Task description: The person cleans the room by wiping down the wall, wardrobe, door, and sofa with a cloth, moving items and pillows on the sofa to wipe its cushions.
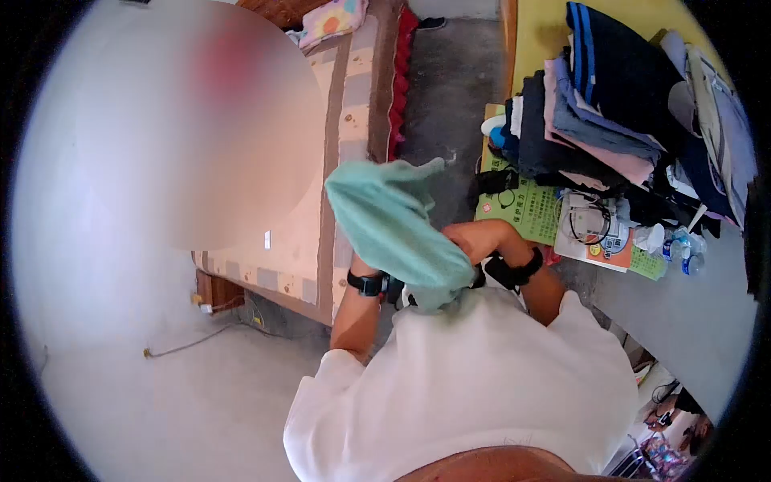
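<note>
A green cloth [393, 217] hangs bunched in front of my white shirt, at the middle of the view. My right hand [474, 239] is closed at the cloth's right edge, its fingers partly hidden by the fabric. The cloth covers my left hand; only the left forearm and a wrist with a black watch show below it. A black band is round my right wrist.
A bed [305, 241] with a patterned cover stands ahead on the left. To the right, a desk [666, 297] holds stacked folded clothes [594, 120], a green printed sheet [526, 209], a cable and small plastic bottles [684, 249]. A cord lies on the floor at left.
</note>
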Demonstrator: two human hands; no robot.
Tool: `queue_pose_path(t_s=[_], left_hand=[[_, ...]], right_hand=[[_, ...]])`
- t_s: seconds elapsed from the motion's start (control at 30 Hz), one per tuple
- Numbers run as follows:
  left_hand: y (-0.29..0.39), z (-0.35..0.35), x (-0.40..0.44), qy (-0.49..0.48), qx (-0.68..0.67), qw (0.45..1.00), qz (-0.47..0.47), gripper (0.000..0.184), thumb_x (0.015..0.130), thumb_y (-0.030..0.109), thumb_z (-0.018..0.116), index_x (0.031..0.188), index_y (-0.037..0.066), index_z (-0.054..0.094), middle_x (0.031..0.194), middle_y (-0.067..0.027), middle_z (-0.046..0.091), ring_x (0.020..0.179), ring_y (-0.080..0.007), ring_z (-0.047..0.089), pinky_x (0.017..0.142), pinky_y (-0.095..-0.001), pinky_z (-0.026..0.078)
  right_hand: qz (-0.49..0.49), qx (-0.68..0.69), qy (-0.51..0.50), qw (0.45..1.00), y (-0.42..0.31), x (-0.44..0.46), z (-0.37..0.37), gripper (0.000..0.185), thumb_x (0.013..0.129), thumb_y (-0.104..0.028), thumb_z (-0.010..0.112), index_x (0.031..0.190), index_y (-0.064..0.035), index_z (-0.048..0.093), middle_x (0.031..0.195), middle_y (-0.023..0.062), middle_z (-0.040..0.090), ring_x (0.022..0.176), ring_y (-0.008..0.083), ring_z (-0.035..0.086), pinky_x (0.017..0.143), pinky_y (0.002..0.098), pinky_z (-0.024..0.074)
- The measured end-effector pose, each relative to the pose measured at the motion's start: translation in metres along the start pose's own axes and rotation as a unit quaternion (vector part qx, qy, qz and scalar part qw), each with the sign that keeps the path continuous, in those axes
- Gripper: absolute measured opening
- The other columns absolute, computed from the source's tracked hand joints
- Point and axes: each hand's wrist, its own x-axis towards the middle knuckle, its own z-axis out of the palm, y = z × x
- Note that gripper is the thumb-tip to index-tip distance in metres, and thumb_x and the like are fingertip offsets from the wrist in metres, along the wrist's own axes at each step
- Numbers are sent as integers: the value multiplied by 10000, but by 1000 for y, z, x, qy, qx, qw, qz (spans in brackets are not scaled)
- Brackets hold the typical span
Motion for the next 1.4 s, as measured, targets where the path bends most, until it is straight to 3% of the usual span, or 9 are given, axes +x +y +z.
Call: queue_pose_path(t_s=[0.1, 0.23, 0.33, 0.63, 0.8, 0.97, 1.13, 1.2, 1.4], left_hand=[[47, 50, 55, -34, -541, 831, -124, 502, 956, 252, 637, 1390, 64, 468, 1331, -114, 538, 1196, -212, 524, 1015, -400, 478], [30, 75, 85, -58, -535, 825, -173, 488, 895, 169, 713, 1336, 82, 524, 1289, -109, 554, 1165, -207, 528, 993, -403, 483], [35, 87, 134, -427, -51, 899, -82, 782, 738, 200, 870, 1374, 38, 445, 1313, -111, 527, 1178, -216, 517, 1030, -392, 440], [2, 92, 257, -537, -92, 838, 16, 704, 761, 138, 839, 1358, 47, 478, 1319, -68, 556, 1227, -192, 508, 1060, -383, 415], [-22, 63, 342, -481, -125, 857, -137, 509, 895, 71, 705, 1351, 44, 480, 1295, -75, 566, 1212, -192, 520, 1026, -379, 435], [-29, 44, 411, -501, -29, 857, 121, 378, 914, 236, 704, 1206, 23, 594, 1187, -122, 643, 1090, -284, 607, 950, -404, 467], [29, 76, 454, -511, 28, 859, 29, 303, 930, 181, 665, 1170, 9, 596, 1127, -96, 658, 1078, -220, 603, 962, -372, 461], [3, 105, 475, -505, -3, 810, 298, 291, 941, 182, 651, 1162, 2, 593, 1119, -97, 662, 1062, -209, 605, 940, -372, 466], [47, 137, 474, -522, -181, 811, 191, 273, 969, 228, 608, 1133, 11, 631, 994, -115, 691, 885, -242, 646, 813, -352, 494]], right_hand=[[-150, 129, 254, 947, 62, -17, 22, 782, 776, -223, 789, 1441, -34, 422, 1391, 134, 542, 1233, 199, 516, 1047, 383, 415], [-26, -5, 528, 849, 11, -64, 25, 598, 860, -168, 700, 1397, -36, 475, 1335, 114, 564, 1177, 180, 536, 1009, 358, 436], [60, 153, 545, 822, -53, -61, -4, 485, 884, -141, 660, 1334, -16, 530, 1282, 110, 596, 1146, 170, 551, 992, 354, 442], [118, -160, 682, 704, -122, 3, -79, 334, 917, -80, 558, 1232, 32, 566, 1136, 212, 650, 1033, 363, 626, 936, 380, 459], [51, -178, 893, 410, -169, 71, -132, 466, 932, -168, 675, 1337, -19, 500, 1020, 123, 679, 892, 195, 649, 839, 333, 509], [-130, -517, 762, 367, -255, 158, -193, 488, 789, -146, 811, 1214, -76, 582, 910, 116, 666, 752, 234, 648, 641, 361, 509], [-26, -552, 726, 409, -311, 204, -212, 475, 776, -156, 819, 1179, -86, 577, 899, 107, 656, 734, 233, 632, 625, 356, 495], [9, -547, 733, 405, -316, 211, -223, 471, 771, -159, 823, 1165, -90, 575, 894, 103, 652, 726, 232, 625, 619, 354, 489], [5, -554, 751, 360, -308, 191, -247, 458, 755, -170, 833, 1123, -101, 570, 881, 92, 640, 704, 230, 606, 600, 348, 473]])
